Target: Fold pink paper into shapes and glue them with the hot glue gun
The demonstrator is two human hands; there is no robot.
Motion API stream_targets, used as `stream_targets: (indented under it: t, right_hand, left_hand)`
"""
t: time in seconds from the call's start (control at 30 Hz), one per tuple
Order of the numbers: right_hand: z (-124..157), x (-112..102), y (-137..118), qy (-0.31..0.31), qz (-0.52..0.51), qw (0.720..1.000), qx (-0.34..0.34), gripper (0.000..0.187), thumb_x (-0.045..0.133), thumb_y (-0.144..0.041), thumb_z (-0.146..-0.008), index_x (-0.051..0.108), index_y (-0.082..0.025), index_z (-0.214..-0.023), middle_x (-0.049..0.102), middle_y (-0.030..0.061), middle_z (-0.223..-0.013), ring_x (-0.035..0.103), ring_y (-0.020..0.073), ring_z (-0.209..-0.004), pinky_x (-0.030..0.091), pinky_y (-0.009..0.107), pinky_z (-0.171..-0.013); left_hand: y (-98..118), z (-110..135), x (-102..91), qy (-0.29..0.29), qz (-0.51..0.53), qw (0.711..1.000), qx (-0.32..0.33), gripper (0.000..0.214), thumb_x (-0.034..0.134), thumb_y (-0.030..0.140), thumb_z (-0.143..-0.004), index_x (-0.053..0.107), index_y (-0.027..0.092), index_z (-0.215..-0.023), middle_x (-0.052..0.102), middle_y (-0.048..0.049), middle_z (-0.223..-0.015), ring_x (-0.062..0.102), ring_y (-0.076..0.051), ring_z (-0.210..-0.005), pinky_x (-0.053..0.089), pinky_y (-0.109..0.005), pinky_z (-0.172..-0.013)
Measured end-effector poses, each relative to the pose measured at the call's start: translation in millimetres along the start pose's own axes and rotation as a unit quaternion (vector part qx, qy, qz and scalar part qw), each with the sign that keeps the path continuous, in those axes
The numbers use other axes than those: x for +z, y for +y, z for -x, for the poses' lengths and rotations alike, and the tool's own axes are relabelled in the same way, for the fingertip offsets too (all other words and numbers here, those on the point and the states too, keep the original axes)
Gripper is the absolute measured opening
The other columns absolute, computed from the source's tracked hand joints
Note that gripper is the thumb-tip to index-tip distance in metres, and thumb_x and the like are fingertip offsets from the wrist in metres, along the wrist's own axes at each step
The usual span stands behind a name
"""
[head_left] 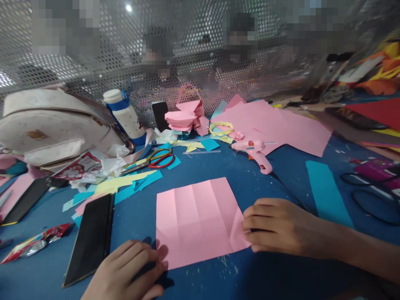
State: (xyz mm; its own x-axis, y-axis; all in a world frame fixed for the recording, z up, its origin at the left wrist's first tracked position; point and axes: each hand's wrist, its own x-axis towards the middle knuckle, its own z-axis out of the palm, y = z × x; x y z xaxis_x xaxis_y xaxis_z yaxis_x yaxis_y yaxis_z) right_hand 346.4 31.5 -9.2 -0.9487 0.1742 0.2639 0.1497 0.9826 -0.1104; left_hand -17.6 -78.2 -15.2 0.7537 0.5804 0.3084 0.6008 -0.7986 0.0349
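Blue table top (281, 183) runs across the whole frame, scattered with paper scraps, and behind it we see a perforated metal screen (193, 50) with blurred people beyond. At the upper left a white backpack (53, 125) lies on its side, and at the lower left a red and silver wrapper (34, 243) sits near the edge. Just right of it a black phone (90, 237) lies face up, and our left hand (125, 271) rests beside it at the bottom of the frame, palm down, fingers loosely curled and clamped on nothing, its fingertips at the lower left corner of the pink paper (196, 221). That creased square lies flat in the lower centre, between our two hands, which stay apart. Above it, left of centre, we find red-handled scissors (156, 160) among teal and yellow offcuts, a white bottle (125, 114) with a blue band, and a pink paper basket (187, 112) against the screen. Right of centre a pink glue gun (256, 152) lies on the edge of large pink sheets (275, 125). Our right hand (278, 225) reaches in from the lower right with bent fingers on the paper's right edge, where a flap lifts a little; we cannot tell whether it pinches or only presses. Further right lie a teal strip (326, 191) and black scissors (371, 200).
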Motion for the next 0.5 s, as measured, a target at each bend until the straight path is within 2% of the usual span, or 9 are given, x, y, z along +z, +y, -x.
stream_targets:
  t: [0.07,0.13,0.2,0.27,0.37,0.43,0.5]
  right_hand:
    - [-3,1,1,-0.011,-0.027,0.999,0.015,0.035,0.037,-0.038,-0.103,0.063,-0.021,-0.086,0.070,0.0016,-0.098,0.062,0.0154,-0.092,0.043,0.032,-0.073]
    - [-7,2,1,-0.018,-0.036,0.999,0.030,0.035,0.036,-0.039,-0.103,0.062,-0.021,-0.086,0.070,0.0013,-0.103,0.062,0.0162,-0.093,0.044,0.033,-0.074]
    - [-10,3,0,-0.024,-0.034,0.998,0.041,0.031,0.036,-0.030,-0.103,0.061,-0.022,-0.087,0.069,0.0002,-0.107,0.062,0.0161,-0.095,0.044,0.033,-0.076]
    - [-12,5,-1,-0.031,-0.040,0.997,0.051,0.028,0.037,-0.028,-0.102,0.061,-0.022,-0.089,0.069,0.0004,-0.109,0.062,0.0166,-0.097,0.044,0.033,-0.078]
    - [-11,8,-1,-0.041,-0.063,0.993,0.096,0.023,0.047,-0.038,-0.098,0.062,-0.023,-0.108,0.068,0.0042,-0.114,0.061,0.0205,-0.103,0.047,0.036,-0.085]
    - [-7,10,0,-0.043,-0.073,0.985,0.148,0.043,0.056,-0.048,-0.092,0.054,-0.022,-0.127,0.063,0.0083,-0.126,0.058,0.0254,-0.114,0.048,0.040,-0.091]
    - [-2,13,2,-0.046,-0.074,0.976,0.198,0.068,0.060,-0.057,-0.086,0.042,-0.023,-0.142,0.051,0.0116,-0.142,0.048,0.0313,-0.128,0.046,0.047,-0.099]
  left_hand:
    - [-2,-2,3.4,0.004,0.057,0.996,-0.073,0.015,0.053,0.022,-0.095,0.068,0.021,-0.100,0.069,-0.0051,-0.091,0.066,-0.016,-0.080,0.055,-0.026,-0.066]
    - [-5,-2,7.9,0.006,0.092,0.981,-0.169,0.017,0.056,0.021,-0.093,0.065,0.025,-0.107,0.066,-0.0064,-0.107,0.066,-0.019,-0.095,0.057,-0.028,-0.075]
    - [-8,-1,12.5,0.009,0.109,0.959,-0.262,0.034,0.061,0.031,-0.089,0.057,0.029,-0.123,0.059,-0.0087,-0.125,0.061,-0.025,-0.112,0.056,-0.037,-0.088]
    - [-11,0,16.7,0.009,0.122,0.940,-0.319,0.060,0.067,0.041,-0.084,0.043,0.031,-0.138,0.051,-0.0107,-0.137,0.054,-0.031,-0.123,0.053,-0.046,-0.095]
    - [-11,2,21.9,0.006,0.134,0.937,-0.322,0.085,0.071,0.046,-0.078,0.025,0.033,-0.149,0.046,-0.0135,-0.144,0.049,-0.037,-0.128,0.049,-0.056,-0.097]
    - [-8,3,24.6,0.002,0.135,0.944,-0.302,0.092,0.071,0.046,-0.078,0.017,0.032,-0.152,0.044,-0.0156,-0.146,0.047,-0.039,-0.130,0.047,-0.059,-0.098]
    - [-5,3,26.7,-0.005,0.136,0.950,-0.280,0.094,0.070,0.046,-0.080,0.012,0.032,-0.153,0.041,-0.0169,-0.149,0.044,-0.040,-0.132,0.044,-0.062,-0.100]
